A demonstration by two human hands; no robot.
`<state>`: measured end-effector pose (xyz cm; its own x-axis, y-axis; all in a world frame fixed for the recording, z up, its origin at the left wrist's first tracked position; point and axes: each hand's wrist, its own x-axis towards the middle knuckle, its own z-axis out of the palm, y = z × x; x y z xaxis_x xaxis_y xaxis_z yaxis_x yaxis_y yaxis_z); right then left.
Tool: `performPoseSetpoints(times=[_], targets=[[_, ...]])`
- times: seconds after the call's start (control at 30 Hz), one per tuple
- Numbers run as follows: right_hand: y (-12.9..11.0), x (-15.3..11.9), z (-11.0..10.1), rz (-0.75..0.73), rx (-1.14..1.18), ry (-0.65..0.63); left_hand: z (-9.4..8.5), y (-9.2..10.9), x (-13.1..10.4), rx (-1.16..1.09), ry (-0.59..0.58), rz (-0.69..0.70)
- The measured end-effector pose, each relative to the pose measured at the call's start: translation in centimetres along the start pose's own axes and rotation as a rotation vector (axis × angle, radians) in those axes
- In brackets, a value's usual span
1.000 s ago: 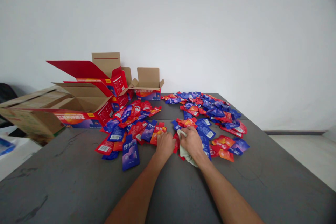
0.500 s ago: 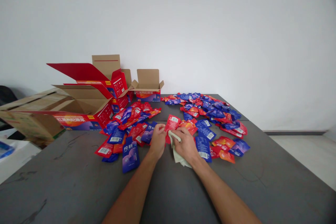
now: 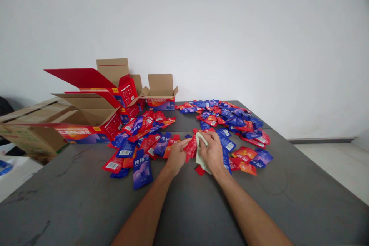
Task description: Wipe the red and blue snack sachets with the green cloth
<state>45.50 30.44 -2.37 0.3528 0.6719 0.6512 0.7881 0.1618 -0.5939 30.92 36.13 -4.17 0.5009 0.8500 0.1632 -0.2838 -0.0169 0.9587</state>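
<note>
A red pouch (image 3: pixel 190 149) is pinched at its left edge by my left hand (image 3: pixel 176 157), above the dark table. My right hand (image 3: pixel 211 150) is closed on a pale cloth (image 3: pixel 200 157), which lies against the right part of that pouch and hangs below it. Just under the cloth, part of another red pouch (image 3: pixel 200 170) shows. To the left of my left hand, a blue pouch (image 3: pixel 142 171) lies face up beside a loose pile of red and blue pouches (image 3: pixel 150 123). More pouches lie right of my right hand.
Open red boxes stand at the left (image 3: pixel 83 132) and back left (image 3: pixel 160 103), with a brown carton (image 3: pixel 43 138) beyond them. A large heap of pouches (image 3: pixel 230 117) covers the back right of the table (image 3: pixel 95 200). A white wall rises behind.
The red pouch has tilted and now shows between both hands. My right hand has shifted slightly right and up with the cloth. A red pouch now shows beneath the cloth. The view has shifted slightly.
</note>
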Motion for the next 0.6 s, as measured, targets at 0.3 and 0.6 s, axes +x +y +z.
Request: performPoseSetpoints(times=[0.3,0.6], targets=[[-1.3,-1.1,0.8,-0.131,0.033,-0.123,-0.3,-0.2,0.3,0.002,0.039,0.097],[-2.2,-1.6,1.6,-0.042,0.178,-0.099,-0.1,0.8,0.2,-0.19,0.235,0.101]])
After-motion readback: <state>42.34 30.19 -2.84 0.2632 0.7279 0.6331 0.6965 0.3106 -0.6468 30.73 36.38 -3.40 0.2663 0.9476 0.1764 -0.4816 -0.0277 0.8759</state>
